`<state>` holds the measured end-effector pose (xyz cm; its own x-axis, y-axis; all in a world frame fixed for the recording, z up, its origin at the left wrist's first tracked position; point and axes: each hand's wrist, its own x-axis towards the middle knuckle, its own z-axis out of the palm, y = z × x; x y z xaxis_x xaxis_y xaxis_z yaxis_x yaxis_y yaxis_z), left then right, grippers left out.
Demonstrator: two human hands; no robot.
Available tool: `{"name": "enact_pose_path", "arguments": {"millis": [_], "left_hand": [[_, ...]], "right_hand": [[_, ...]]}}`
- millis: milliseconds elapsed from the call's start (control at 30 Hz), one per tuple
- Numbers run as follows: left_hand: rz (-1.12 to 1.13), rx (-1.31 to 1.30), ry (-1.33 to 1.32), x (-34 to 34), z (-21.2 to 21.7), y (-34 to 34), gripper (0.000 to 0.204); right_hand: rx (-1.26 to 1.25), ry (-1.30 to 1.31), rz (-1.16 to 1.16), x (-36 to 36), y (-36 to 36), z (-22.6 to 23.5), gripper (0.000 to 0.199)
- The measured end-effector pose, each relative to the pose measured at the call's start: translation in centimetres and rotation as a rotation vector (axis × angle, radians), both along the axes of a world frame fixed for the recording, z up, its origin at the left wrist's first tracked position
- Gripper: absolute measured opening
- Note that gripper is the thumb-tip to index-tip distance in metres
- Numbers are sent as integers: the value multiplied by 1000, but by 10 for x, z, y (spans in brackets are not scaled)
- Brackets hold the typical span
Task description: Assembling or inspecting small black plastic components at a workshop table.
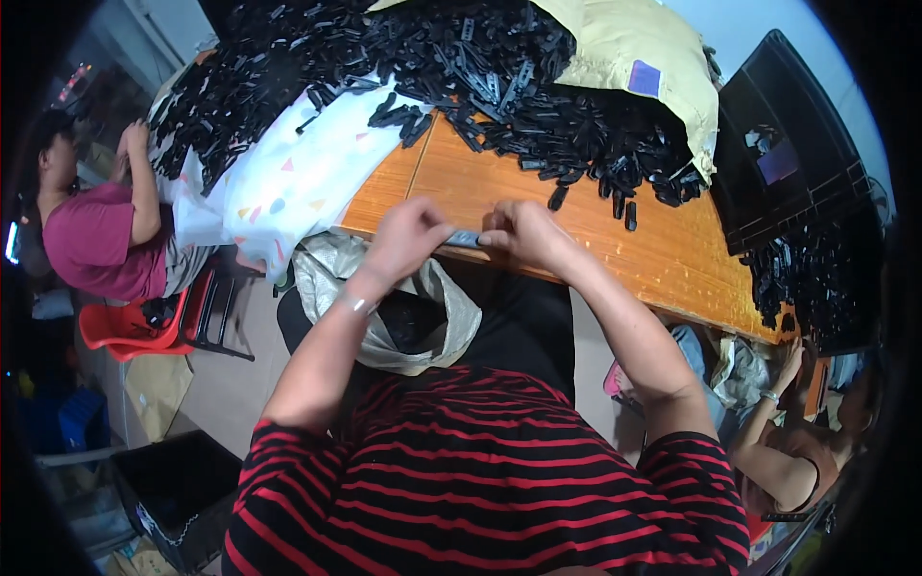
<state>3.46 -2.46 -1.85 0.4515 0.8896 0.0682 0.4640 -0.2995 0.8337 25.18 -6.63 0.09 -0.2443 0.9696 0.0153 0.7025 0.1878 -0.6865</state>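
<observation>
At the near edge of the wooden table (576,230), my left hand (411,232) and my right hand (528,232) face each other, fingers closed. Between them lies a small, long greyish-dark plastic piece (463,238), gripped at its two ends. Its exact kind is too small to tell. Farther back spreads a large heap of small, long black plastic pieces (461,67), some of them loose near its front edge. Under my hands, at my lap, an open whitish woven sack (451,331) shows a dark inside.
A white patterned sheet (298,163) drapes over the table's left part. A yellowish sack (624,48) rests on the heap, and a black crate (788,144) stands at right. Co-workers sit at left (110,230) and lower right (788,461). A red chair (139,326) and black bin (178,485) are at left.
</observation>
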Motion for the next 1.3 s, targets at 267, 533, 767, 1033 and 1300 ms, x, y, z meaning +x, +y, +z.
{"name": "enact_pose_path", "arguments": {"millis": [267, 533, 767, 1033, 1300], "left_hand": [[222, 19, -38, -63, -12, -19, 7], [335, 578, 89, -7, -2, 84, 12], [324, 526, 355, 22, -7, 122, 16], [336, 367, 112, 6, -7, 105, 15], [0, -649, -876, 36, 16, 42, 21]], "right_hand": [[371, -517, -188, 70, 1, 6, 16], [400, -400, -259, 61, 25, -12, 9], [548, -187, -246, -6, 53, -35, 12], [534, -12, -284, -24, 55, -21, 12], [-232, 973, -254, -21, 47, 2, 17]]}}
